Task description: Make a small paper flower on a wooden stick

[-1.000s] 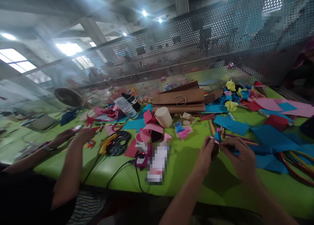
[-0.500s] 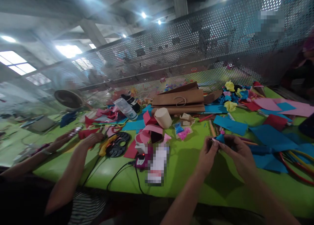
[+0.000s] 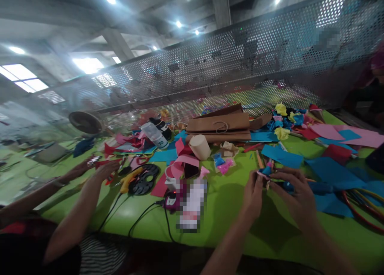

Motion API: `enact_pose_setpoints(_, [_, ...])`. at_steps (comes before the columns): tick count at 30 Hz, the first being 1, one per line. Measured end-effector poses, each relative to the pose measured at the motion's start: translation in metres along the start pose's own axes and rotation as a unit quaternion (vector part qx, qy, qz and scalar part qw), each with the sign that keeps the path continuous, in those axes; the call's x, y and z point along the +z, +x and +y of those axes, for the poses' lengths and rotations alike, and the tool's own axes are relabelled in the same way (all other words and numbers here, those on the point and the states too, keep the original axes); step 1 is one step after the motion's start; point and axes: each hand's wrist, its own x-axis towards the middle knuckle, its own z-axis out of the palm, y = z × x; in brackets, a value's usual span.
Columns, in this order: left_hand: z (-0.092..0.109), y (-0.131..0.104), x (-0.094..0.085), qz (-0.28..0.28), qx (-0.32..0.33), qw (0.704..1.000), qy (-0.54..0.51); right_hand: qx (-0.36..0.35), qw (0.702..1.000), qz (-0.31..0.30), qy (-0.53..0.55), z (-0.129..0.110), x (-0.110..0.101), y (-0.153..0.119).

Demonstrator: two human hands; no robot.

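Note:
My left hand (image 3: 253, 192) is closed, pinching a small blue and pink craft piece (image 3: 265, 172) between thumb and fingers. My right hand (image 3: 295, 187) curls in from the other side, with its thumb and forefinger tips at the same piece. Its grip looks looser, with a gap between thumb and fingers. The piece is small and partly covered by fingertips, so its exact shape is unclear. Just behind it lies a tan stick (image 3: 259, 159). Blue sheets (image 3: 333, 173) spread beside my right hand.
At left, a co-worker's hands (image 3: 105, 173) handle red material beside a yellow-handled glue gun (image 3: 130, 180) and black spool (image 3: 146, 179). A phone (image 3: 192, 205) and cables lie left of my hands. Behind are a cream roll (image 3: 200, 147), brown sheets (image 3: 219, 125) and yellow crumpled pieces (image 3: 282, 133).
My right hand's fingers have lifted and spread slightly from the blue and pink craft piece, which has turned in my left hand. The co-worker's near hand has shifted left.

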Motion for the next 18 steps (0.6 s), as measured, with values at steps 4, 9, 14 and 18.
enact_pose_setpoints(4, [0.007, -0.003, 0.002, -0.01, 0.012, 1.0, 0.021, -0.013, 1.0, 0.014, -0.023, -0.001, 0.003, 0.002])
enact_pose_setpoints(9, [0.01, -0.006, 0.002, -0.007, 0.031, 0.999, 0.044, -0.038, 0.998, 0.032, -0.039, -0.001, 0.003, 0.002])
enact_pose_setpoints(14, [0.012, -0.007, 0.001, -0.027, 0.059, 0.996, 0.067, -0.054, 0.996, 0.045, -0.054, 0.0, 0.001, 0.001])
enact_pose_setpoints(18, [0.01, -0.004, 0.001, -0.023, 0.063, 0.994, 0.082, -0.037, 0.998, 0.035, -0.041, 0.0, -0.003, 0.001])
